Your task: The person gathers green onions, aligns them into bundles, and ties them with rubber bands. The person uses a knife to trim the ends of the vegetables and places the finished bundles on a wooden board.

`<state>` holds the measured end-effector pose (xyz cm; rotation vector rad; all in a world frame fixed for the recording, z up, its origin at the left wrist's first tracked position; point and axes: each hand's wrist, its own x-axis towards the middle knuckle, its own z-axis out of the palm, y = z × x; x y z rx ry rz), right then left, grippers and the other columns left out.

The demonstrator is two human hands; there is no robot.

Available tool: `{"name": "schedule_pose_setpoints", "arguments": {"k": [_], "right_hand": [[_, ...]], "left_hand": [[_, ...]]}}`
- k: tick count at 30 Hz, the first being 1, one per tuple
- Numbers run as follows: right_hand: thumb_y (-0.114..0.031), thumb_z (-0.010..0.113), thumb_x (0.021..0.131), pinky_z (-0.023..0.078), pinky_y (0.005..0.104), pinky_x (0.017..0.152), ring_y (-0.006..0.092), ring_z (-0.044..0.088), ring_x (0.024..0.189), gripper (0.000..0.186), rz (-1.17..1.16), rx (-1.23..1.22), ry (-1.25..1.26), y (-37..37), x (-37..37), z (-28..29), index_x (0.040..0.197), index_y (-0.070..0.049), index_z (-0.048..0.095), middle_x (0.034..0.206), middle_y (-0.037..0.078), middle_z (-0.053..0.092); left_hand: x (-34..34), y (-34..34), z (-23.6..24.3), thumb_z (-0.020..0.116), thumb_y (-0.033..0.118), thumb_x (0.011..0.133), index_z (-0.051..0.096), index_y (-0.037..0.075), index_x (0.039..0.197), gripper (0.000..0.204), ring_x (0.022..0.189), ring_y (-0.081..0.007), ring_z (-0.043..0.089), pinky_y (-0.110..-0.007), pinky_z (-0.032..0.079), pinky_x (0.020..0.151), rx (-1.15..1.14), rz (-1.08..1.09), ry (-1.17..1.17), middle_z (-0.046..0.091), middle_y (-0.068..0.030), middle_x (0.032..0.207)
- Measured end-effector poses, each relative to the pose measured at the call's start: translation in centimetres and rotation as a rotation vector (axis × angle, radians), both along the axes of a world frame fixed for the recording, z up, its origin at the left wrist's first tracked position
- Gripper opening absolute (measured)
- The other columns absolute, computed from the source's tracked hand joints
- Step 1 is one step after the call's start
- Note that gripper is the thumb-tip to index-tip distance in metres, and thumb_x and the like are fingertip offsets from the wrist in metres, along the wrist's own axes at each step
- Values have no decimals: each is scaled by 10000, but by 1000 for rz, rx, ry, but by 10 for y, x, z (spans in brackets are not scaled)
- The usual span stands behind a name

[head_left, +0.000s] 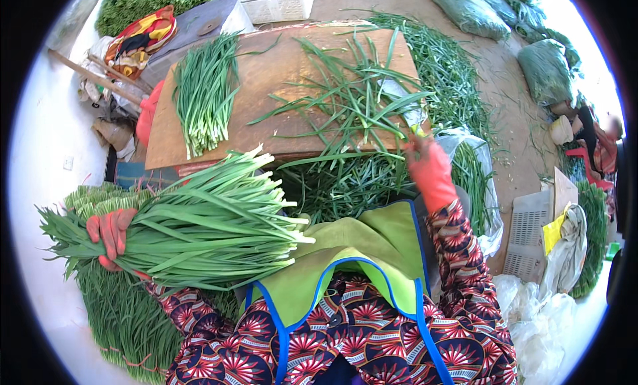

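Observation:
My left hand, in a red glove, is closed around the leafy end of a thick bunch of garlic chives. Their pale cut ends point right, over my green apron. My red-gloved right hand is at the right edge of the wooden board, its fingers closed at the yellow-green handle of a wide-bladed knife. Loose chive leaves lie scattered across the board and partly cover the blade. A smaller bunch of chives rests on the board's left side.
Tied chive bundles are stacked at my left. Leaf trimmings heap up beyond the board's right side, and more lie below its near edge. Clear plastic sheeting hangs at right, near a grey crate. Filled bags stand farther off.

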<state>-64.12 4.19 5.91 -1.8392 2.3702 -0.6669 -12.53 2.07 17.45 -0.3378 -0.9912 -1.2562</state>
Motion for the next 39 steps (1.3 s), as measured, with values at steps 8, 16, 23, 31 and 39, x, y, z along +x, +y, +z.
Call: {"name": "schedule_pose_setpoints", "arguments": {"k": [8, 16, 23, 31, 39], "right_hand": [[-386, 673, 784, 504, 443, 818, 369, 637, 958, 486, -96, 384, 68, -32, -55, -32, 1101, -24, 607, 1014, 210, 659], [-346, 625, 746, 497, 438, 809, 366, 644, 914, 409, -217, 301, -79, -52, -97, 21, 1013, -39, 658, 953, 213, 672], [-345, 586, 901, 460, 445, 498, 378, 609, 585, 318, 211, -201, -158, -31, -16, -6, 1043, -61, 586, 667, 196, 606], [-423, 562, 890, 446, 441, 484, 307, 611, 544, 316, 756, 166, 206, -34, 55, -38, 927, -109, 565, 600, 104, 611], [-491, 520, 889, 510, 449, 560, 302, 676, 664, 410, 128, 291, 602, -174, -87, -53, 928, -92, 605, 755, 126, 674]], "left_hand": [[-6, 2, 14, 660, 108, 799, 439, 102, 989, 291, 705, -89, 522, -273, 367, 822, -7, -27, -111, 523, 65, 707], [0, 3, 12, 689, 93, 773, 446, 109, 974, 315, 641, -88, 540, -295, 377, 786, 21, 10, -66, 529, 73, 675], [12, 9, 14, 740, 155, 767, 448, 146, 954, 347, 556, -32, 521, -237, 330, 687, 91, 149, -121, 559, 113, 619], [-10, 8, 19, 746, 119, 774, 450, 142, 935, 338, 573, -57, 529, -257, 343, 708, 162, 135, -30, 549, 85, 629], [-8, -3, 22, 744, 125, 795, 448, 141, 941, 330, 587, -70, 532, -282, 385, 780, 130, 99, -119, 544, 76, 622]]}}
